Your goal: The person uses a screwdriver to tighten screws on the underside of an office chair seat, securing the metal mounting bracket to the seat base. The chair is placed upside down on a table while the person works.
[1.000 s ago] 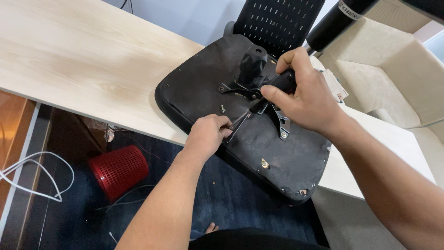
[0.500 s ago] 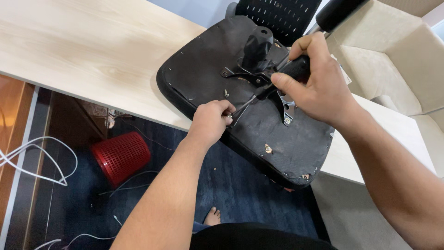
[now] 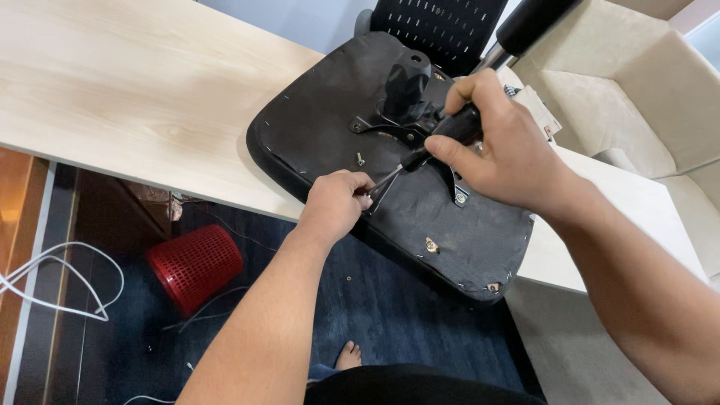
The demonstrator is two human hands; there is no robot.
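A pale wood counter [image 3: 112, 97] spans the view above a dark blue floor [image 3: 390, 307]. A white cable [image 3: 52, 285] lies at far left. A red mesh basket [image 3: 195, 264] lies tipped over; its contents cannot be seen. An upturned black chair seat [image 3: 450, 240] rests on the counter's edge. The left hand [image 3: 335, 204] is curled, fingertips pinching at the screwdriver tip. The right hand [image 3: 499, 150] is wrapped around the screwdriver [image 3: 431, 146].

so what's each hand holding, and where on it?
Right hand grips the screwdriver by its black handle; left hand pinches near its tip, what exactly is hidden.
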